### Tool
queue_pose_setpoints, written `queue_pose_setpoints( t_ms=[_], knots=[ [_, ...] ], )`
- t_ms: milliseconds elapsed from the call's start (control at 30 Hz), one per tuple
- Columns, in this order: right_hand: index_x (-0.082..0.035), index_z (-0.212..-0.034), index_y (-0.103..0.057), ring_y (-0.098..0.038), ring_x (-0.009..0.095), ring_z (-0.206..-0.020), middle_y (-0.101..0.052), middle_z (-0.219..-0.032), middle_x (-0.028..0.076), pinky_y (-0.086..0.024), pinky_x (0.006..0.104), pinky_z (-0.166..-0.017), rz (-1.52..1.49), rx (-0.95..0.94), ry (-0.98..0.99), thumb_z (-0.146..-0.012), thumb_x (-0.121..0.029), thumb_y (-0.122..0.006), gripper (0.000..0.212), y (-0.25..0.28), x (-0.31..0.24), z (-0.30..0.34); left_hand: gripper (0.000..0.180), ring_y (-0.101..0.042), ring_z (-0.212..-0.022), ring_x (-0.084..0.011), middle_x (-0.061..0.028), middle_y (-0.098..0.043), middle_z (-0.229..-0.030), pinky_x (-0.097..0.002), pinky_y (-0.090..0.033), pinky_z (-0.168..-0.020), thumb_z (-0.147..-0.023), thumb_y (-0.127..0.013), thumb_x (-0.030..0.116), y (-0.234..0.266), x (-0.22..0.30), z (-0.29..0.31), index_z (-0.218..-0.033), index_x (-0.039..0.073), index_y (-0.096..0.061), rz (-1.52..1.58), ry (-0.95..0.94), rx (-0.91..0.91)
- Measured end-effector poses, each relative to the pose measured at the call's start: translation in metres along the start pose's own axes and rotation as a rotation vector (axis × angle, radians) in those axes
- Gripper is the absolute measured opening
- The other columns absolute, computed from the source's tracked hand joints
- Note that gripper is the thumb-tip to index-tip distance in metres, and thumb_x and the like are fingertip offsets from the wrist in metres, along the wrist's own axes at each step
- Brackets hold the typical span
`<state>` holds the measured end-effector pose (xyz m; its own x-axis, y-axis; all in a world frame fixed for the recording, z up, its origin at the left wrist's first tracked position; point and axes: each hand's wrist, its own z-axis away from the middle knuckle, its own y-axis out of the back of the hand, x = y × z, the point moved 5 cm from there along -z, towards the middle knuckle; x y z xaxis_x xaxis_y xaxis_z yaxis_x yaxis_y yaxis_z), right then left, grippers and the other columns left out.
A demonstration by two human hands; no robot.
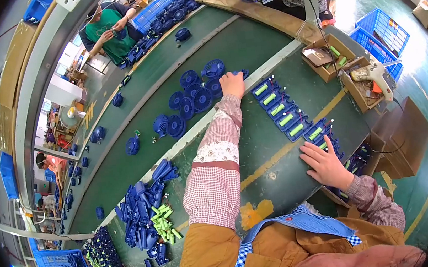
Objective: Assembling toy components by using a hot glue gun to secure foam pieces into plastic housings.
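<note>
My left hand (pixel 232 85) reaches far across the bench to the belt's edge, its fingers curled over a blue fan part (pixel 243 72) that is mostly hidden. Left of it, several round blue fan heads with grilles (pixel 202 99) lie clustered on the green belt. My right hand (pixel 328 165) rests with fingers spread, touching the near end of a row of blue handle shells. Each visible shell (pixel 286 120) holds a light green battery cell (pixel 278 109), with small wires and parts at its right end.
Loose blue shells (pixel 141 210) and green cells (pixel 164 224) are heaped at the bench's left. Right stand cardboard boxes (pixel 323 71) and a heat-gun-like tool (pixel 376 75). Blue crates (pixel 384 29) sit on the floor. Co-workers, one in a green shirt (pixel 108 35), work across the belt (pixel 133 116).
</note>
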<state>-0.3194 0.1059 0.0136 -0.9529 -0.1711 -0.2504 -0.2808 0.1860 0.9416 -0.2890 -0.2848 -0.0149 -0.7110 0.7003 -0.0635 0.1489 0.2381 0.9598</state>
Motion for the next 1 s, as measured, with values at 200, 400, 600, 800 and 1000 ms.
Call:
queue_pose_setpoints(
  t_ms=[200,400,600,800,1000],
  knots=[
    [-0.004,-0.115,-0.056,-0.041,0.026,-0.13,-0.05,-0.131,0.01,-0.013,0.0638,-0.108,-0.077,0.07,-0.11,-0.068,-0.015,-0.072,0.051,0.018,-0.012,0.004,0.018,-0.063,-0.087,-0.0305,-0.0138,-0.065,-0.092,-0.0489,-0.037,-0.075,-0.086,-0.05,0.02,0.013,0.017,-0.012,-0.093,0.015,-0.065,-0.073,0.045,0.139],
    [-0.004,-0.117,-0.056,-0.037,0.029,-0.133,-0.049,-0.134,0.008,-0.009,0.064,-0.108,-0.12,0.11,-0.28,-0.068,-0.008,-0.069,0.051,0.018,-0.018,0.019,0.025,-0.06,-0.085,-0.026,-0.0076,-0.061,-0.09,-0.0439,-0.037,-0.075,-0.081,-0.055,0.013,0.045,0.026,0.009,-0.105,0.019,-0.059,0.154,-0.014,0.364],
    [-0.006,-0.123,-0.053,-0.034,0.029,-0.136,-0.048,-0.136,0.008,-0.009,0.0638,-0.108,-0.051,0.104,-0.31,-0.072,-0.006,-0.066,0.053,0.016,-0.01,0.018,0.032,-0.06,-0.095,-0.0334,-0.0133,-0.063,-0.099,-0.0473,-0.044,-0.079,-0.077,-0.057,0.009,0.09,0.017,0.082,-0.109,0.007,-0.058,0.601,0.013,0.325],
    [-0.006,-0.116,-0.057,-0.036,0.026,-0.134,-0.048,-0.136,0.007,-0.013,0.0606,-0.108,-0.033,0.176,-0.292,-0.072,-0.012,-0.068,0.046,0.024,-0.006,0.007,0.039,-0.061,-0.099,-0.0364,-0.018,-0.062,-0.11,-0.0421,-0.049,-0.084,-0.081,-0.059,0.011,0.105,-0.032,0.194,-0.119,0.007,-0.057,0.686,0.104,0.101],
    [-0.008,-0.114,-0.059,-0.032,0.023,-0.137,-0.044,-0.139,0.006,-0.009,0.0605,-0.111,-0.063,0.167,-0.203,-0.071,-0.014,-0.069,0.044,-0.006,-0.037,0.019,0.036,-0.06,-0.099,-0.0351,-0.0168,-0.061,-0.11,-0.039,-0.047,-0.086,-0.082,-0.058,0.003,0.12,-0.045,0.272,-0.118,0.003,-0.055,0.571,0.142,0.074]
  ],
)
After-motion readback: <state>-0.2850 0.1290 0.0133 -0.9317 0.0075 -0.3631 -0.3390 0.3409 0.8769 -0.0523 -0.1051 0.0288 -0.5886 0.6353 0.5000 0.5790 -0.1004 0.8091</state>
